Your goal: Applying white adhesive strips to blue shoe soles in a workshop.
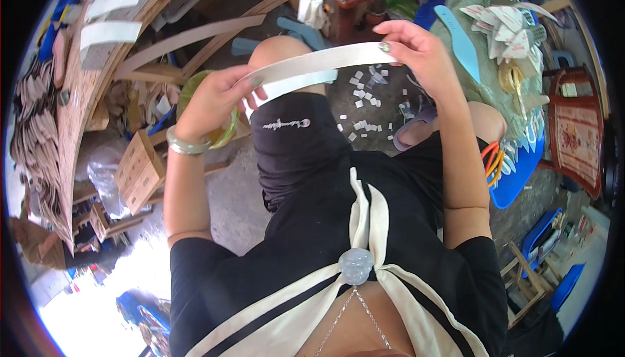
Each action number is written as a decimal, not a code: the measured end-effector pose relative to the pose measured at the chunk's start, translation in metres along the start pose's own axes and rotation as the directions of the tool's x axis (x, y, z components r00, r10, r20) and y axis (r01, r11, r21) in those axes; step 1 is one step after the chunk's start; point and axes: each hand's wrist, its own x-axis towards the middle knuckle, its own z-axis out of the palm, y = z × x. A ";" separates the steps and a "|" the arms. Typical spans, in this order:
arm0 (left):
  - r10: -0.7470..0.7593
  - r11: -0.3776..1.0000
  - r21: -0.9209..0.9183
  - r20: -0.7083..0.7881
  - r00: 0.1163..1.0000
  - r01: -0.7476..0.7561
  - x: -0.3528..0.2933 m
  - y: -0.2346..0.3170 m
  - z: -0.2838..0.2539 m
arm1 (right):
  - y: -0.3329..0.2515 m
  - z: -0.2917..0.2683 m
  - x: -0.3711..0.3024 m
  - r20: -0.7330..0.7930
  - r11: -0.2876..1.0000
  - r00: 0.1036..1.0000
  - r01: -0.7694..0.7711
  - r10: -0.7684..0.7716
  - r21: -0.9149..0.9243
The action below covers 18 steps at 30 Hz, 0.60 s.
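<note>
A: Nearest us is the pale grey ornament (356, 266), lower middle of the frame, where the cream-and-black collar (286, 311) meets. Are the hands clear of it?

B: Well clear, in the upper middle. The left hand (218, 100) pinches one end of the off-white strip (316, 59); the right hand (423, 54) has the other end between thumb and fingers. They're apart, joined only by that strip, which spans the gap in a gentle bow.

A: How would you handle it?

B: Keep both pinches close to the ends and the pull light and even: enough to hold it smooth, not enough to stretch it. It looks thin and bendy, so a turned wrist would probably twist its whole length.

A: And the whiter strip (303, 82) just below?

B: It shows in front of the left leg (286, 123), its lower end near the left fingers. Whether they touch it, I can't tell. I'd make sure the two don't snag.

A: Farther out?

B: Small white pieces (369, 127) are scattered on the floor (234, 188), right of centre. More white pieces (111, 33) lie on the desk (97, 80), upper left, and a light-blue piece (459, 43) on the green cloth (433, 44), upper right. I'd keep the strip up off that gritty-looking floor.
</note>
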 end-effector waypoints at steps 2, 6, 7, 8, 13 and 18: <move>-0.042 0.998 -0.036 0.166 0.985 0.049 0.001 0.002 -0.004 | -0.005 -0.027 -0.020 -0.076 1.000 0.997 0.001 0.000 0.018; -0.174 0.974 -0.040 0.501 0.848 0.223 0.018 0.014 0.035 | -0.018 -0.069 -0.071 -0.504 0.977 0.838 0.199 -0.209 -0.073; -0.122 0.989 0.002 0.571 0.812 0.148 0.031 0.017 0.050 | -0.019 -0.073 -0.082 -0.587 0.943 0.771 0.330 -0.246 0.038; -0.078 0.997 0.038 0.636 0.767 0.069 0.047 0.016 0.066 | -0.019 -0.075 -0.093 -0.665 0.876 0.697 0.463 -0.267 0.134; 0.202 0.417 0.610 0.660 0.723 -0.674 0.138 0.044 0.124 | 0.002 -0.052 -0.120 -0.556 0.883 0.803 0.402 -0.214 0.241; 0.676 0.234 0.551 0.500 0.541 -0.801 0.258 0.078 0.213 | 0.026 -0.016 -0.126 -0.314 0.957 0.946 0.165 -0.085 0.238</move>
